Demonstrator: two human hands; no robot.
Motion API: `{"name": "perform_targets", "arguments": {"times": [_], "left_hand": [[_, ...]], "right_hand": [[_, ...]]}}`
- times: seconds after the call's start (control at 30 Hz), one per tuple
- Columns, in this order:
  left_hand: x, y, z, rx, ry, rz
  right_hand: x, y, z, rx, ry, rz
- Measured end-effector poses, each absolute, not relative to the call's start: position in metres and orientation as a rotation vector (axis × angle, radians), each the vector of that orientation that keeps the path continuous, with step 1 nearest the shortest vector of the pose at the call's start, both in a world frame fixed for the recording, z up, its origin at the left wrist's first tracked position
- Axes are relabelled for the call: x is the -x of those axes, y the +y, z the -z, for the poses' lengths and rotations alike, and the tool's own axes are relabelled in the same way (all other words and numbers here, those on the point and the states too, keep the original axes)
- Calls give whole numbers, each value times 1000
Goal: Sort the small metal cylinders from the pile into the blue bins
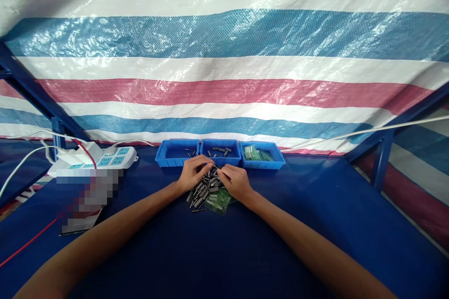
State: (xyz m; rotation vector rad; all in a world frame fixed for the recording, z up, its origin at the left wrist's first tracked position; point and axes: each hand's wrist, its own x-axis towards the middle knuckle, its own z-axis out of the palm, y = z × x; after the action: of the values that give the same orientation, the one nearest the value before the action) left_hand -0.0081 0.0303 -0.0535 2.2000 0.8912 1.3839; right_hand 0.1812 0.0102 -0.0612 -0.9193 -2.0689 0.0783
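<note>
Looks like the sorting step is in hand here: both hands sit over a pile of small grey parts (pixel 205 191) in the middle of the desk (pixel 315 224), with a green bag (pixel 219 202) partly tucked under the pile at its 5 o'clock edge. The left hand (pixel 192 173) is curled at the pile's 10 o'clock, the right hand (pixel 236 181) at its 2 o'clock, and their fingertips meet right at the top of the heap, pinched on what I'd guess is a single part, though it's too small to say for sure. Straight ahead at 12 o'clock there's a row of three blue trays: the left tray (pixel 177 153) has a few parts, the middle tray (pixel 220 152) a few more, and the right tray (pixel 263 154) holds more green bags. A power strip (pixel 105 158) sits off at 10 o'clock with white cables and a red wire. My read is the next move needs a clean lift of one part clear of the pile, then a short reach forward to whichever tray fits it, without dragging neighbours along.
</note>
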Motion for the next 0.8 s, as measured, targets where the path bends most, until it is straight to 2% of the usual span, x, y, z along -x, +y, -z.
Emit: {"name": "perform_targets", "arguments": {"times": [0.8], "left_hand": [[7,30,54,-2203,901,-1410]], "right_hand": [[-182,10,62,949,-2022,-181]]}}
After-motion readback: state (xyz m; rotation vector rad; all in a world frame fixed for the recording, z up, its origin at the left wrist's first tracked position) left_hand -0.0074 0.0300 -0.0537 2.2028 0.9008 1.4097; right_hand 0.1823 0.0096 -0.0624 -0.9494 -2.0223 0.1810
